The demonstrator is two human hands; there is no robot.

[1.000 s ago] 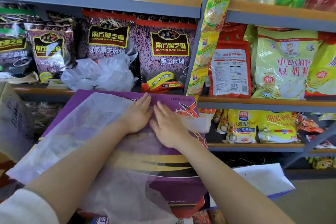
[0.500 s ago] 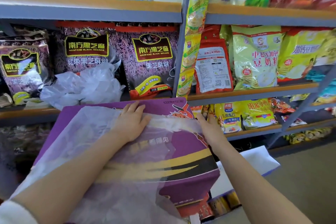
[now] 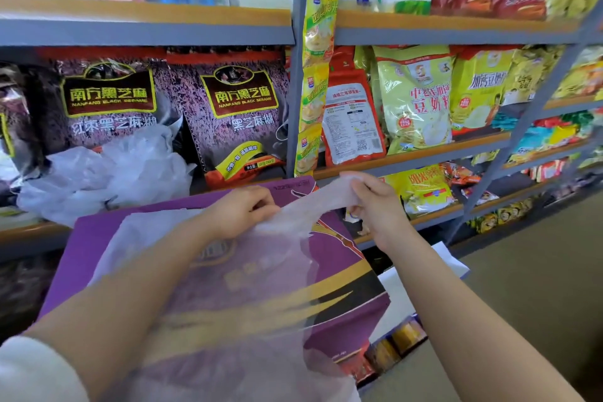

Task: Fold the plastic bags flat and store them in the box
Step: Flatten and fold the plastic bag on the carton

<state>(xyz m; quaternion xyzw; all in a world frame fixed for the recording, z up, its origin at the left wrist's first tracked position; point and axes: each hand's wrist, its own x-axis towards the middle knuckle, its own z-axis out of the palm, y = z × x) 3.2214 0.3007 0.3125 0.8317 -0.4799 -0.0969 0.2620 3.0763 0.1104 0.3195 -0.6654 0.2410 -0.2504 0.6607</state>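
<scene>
A thin translucent plastic bag (image 3: 228, 297) lies spread over the lid of a purple box (image 3: 352, 274) in front of the shelves. My left hand (image 3: 241, 210) pinches the bag's far edge near the box's top edge. My right hand (image 3: 375, 206) grips the bag's far right corner and holds it lifted off the box, so the film stretches between both hands. A heap of crumpled clear plastic bags (image 3: 104, 173) sits on the shelf behind the box, to the left.
Metal shelves (image 3: 408, 157) packed with food packets stand directly behind and to the right. A grey upright post (image 3: 295, 101) divides them. A white sheet (image 3: 398, 297) and small packages lie below the box's right side. Bare floor (image 3: 538, 271) spreads to the right.
My right hand left the box's right edge, took the bag's corner and raised it. My left hand went from pressing flat on the bag to pinching its edge.
</scene>
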